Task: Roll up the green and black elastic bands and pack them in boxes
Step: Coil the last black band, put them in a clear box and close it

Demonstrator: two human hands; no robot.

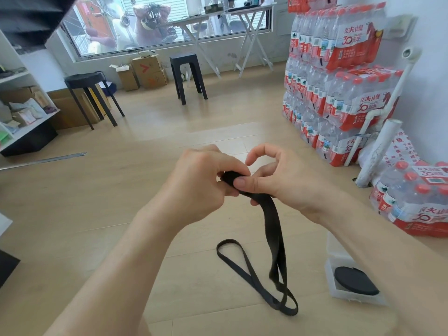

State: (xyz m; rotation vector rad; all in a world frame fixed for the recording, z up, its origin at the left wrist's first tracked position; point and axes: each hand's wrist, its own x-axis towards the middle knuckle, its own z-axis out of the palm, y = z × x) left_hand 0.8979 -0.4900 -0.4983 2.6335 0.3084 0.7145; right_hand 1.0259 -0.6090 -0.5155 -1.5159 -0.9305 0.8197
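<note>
Black elastic band (271, 214), head view: top end pinched between left hand (198, 183) and right hand (286, 183), fingers of both curled round it; the rest hangs, looping onto wooden floor (169, 132). Clear plastic box (337, 251), right, on floor: holds rolled black band (354, 280).

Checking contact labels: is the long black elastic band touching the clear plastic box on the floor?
Apart. The head view shows a strip of wooden floor between the trailing loop of the long black elastic band and the clear plastic box.
</note>
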